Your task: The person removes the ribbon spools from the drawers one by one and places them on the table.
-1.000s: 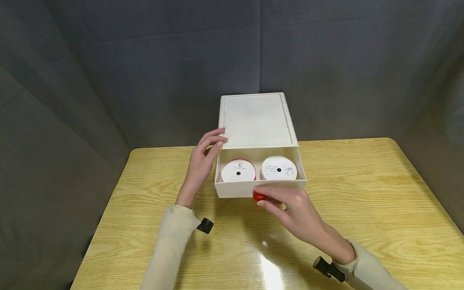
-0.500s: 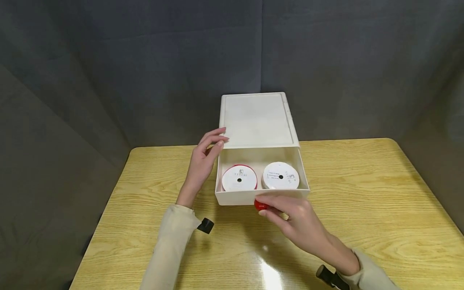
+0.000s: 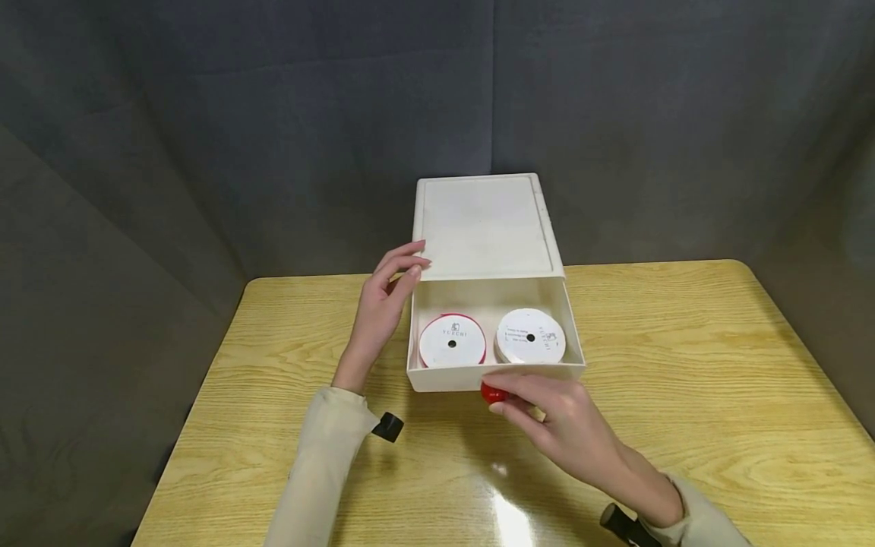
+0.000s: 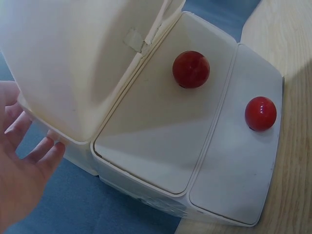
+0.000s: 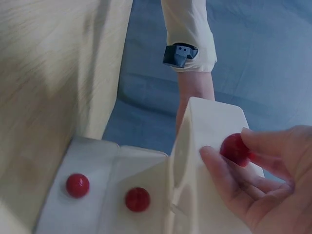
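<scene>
A white drawer cabinet point(image 3: 485, 224) stands at the table's back, its top drawer point(image 3: 444, 378) pulled out toward me. My right hand point(image 3: 574, 425) pinches the drawer's round red knob point(image 3: 491, 393) between thumb and fingers, also seen in the right wrist view. My left hand point(image 3: 378, 308) rests its fingertips on the cabinet's left edge, fingers relaxed. Inside the drawer lie two white-faced ribbon spools side by side: the left spool point(image 3: 447, 353) shows a red edge, while the right spool point(image 3: 543, 346) is white all over.
Below the pulled drawer are two more drawer fronts in the left wrist view, with a middle red knob point(image 4: 191, 69) and a lower red knob point(image 4: 261, 113). A wood-grain table point(image 3: 273, 380) carries the cabinet. Dark cloth point(image 3: 307, 137) hangs behind.
The drawer has slid farther out toward me, with my right hand drawing its knob along. More of both spools shows. My left hand has stayed on the cabinet edge.
</scene>
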`<state>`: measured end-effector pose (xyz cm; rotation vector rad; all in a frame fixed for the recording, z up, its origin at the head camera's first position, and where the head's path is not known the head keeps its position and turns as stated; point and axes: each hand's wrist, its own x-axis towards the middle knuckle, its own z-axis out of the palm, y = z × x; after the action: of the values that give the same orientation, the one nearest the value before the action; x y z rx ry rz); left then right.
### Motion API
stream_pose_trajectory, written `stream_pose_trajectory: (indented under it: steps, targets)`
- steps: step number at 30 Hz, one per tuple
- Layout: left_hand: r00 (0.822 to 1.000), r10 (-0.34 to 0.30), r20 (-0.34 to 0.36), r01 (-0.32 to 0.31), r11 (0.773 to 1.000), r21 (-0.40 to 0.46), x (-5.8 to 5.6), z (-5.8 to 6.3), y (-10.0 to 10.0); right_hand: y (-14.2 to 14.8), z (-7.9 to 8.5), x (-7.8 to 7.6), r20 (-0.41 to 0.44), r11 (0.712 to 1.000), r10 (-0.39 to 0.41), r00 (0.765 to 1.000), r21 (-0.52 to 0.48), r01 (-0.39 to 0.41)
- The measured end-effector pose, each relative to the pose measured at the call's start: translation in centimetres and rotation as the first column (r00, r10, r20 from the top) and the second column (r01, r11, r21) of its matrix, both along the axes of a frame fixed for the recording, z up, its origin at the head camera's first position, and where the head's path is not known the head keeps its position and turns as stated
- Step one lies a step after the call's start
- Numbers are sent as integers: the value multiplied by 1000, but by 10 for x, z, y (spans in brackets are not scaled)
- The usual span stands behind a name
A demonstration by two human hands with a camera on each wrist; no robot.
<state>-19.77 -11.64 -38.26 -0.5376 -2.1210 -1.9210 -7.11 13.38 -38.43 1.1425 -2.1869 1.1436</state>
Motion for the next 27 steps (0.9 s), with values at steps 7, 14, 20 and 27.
stream_pose_trajectory:
  steps: [7,14,20,27]
  targets:
    - [1000,9,-7,-9,1000,-10,0,-1,0,14,31,-1,-55,987,79,995,142,-70]
    - [1000,14,-16,-14,1000,-15,0,-2,1,20,68,-23,-115,996,46,992,78,-38]
    - [1000,-4,-21,4,1000,4,0,-3,2,16,78,-43,-68,974,6,998,226,9]
    - [1000,8,-17,-8,1000,7,0,-4,1,8,75,-70,88,932,69,994,349,-95]
